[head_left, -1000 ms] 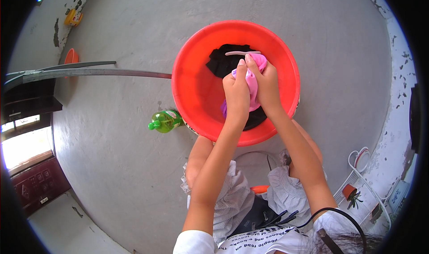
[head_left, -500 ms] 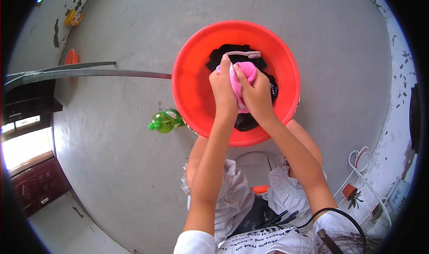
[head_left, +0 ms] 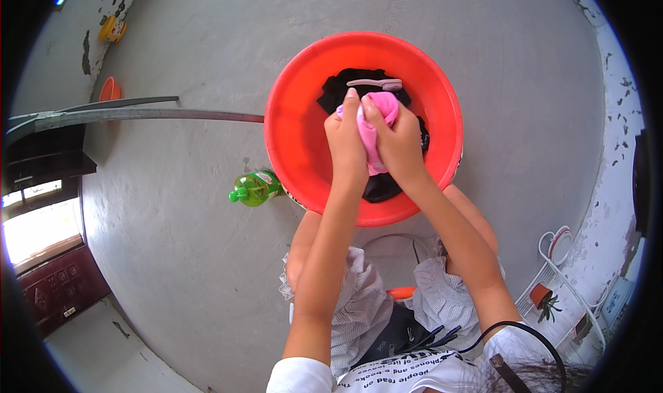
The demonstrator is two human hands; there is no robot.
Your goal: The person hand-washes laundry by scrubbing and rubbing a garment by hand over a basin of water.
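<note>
Over the red-orange basin, both my hands are closed round a bunched pink cloth, perhaps a small garment. My left hand grips its left side and my right hand its right side, thumbs side by side on top. Part of the cloth bulges above the thumbs, and a strip hangs between the palms. Beyond my hands, a pale pink brush lies on dark clothes in the basin. Another black, wet-looking piece shows below my wrists. My hands hide the middle of the basin.
A green bottle is on the grey floor, left of the basin. A grey curved bar reaches in from the left to the basin's edge. Farther off are a small orange tub, a yellow container and a white rack with a potted plant.
Both hands have shifted very slightly, and the pink cloth bulges a little higher between the thumbs. The grip stays closed; the brush and bottle look unmoved.
</note>
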